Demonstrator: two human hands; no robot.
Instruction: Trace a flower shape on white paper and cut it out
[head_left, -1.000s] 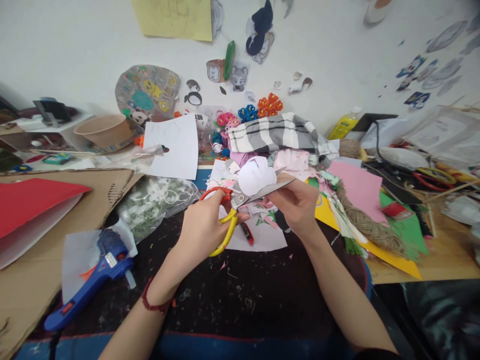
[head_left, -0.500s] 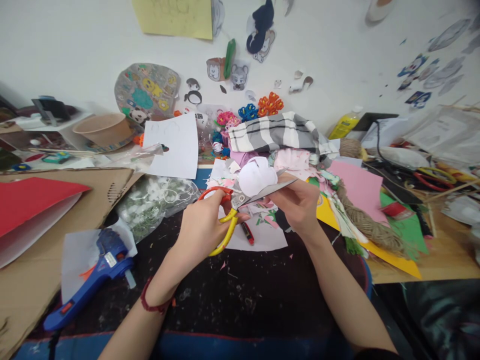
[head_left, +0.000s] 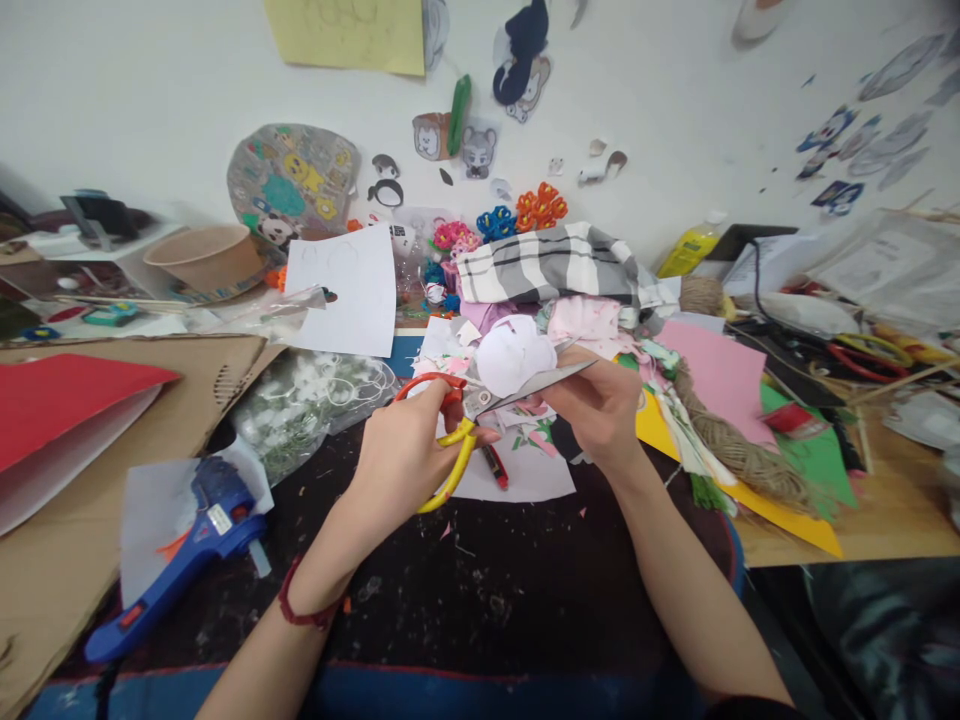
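In my left hand (head_left: pixel 409 445) are scissors (head_left: pixel 469 438) with one red and one yellow handle loop, my fingers wrapped through the loops. Their blades point right, slightly parted, toward my other hand. A rounded piece of white paper (head_left: pixel 516 356) stands behind and against the blades. My right hand (head_left: pixel 600 405) is closed at its right edge, by the blade tips; the fingertips are partly hidden behind the blades. Below lie a white sheet (head_left: pixel 529 480) with pink and green scraps and a red-and-black pen (head_left: pixel 494 466).
A blue glue gun (head_left: pixel 187 560) rests at left on white paper, beside cardboard (head_left: pixel 180 420) and a red sheet (head_left: pixel 67 405). Checked cloth (head_left: pixel 551 262) is piled behind. Twine (head_left: pixel 739 450) and coloured paper lie at right, with a yellow bottle (head_left: pixel 694 245) farther back.
The white paper piece has turned slightly between the blades and my right hand. Both hands stay in nearly the same place, and the scissors have barely moved.
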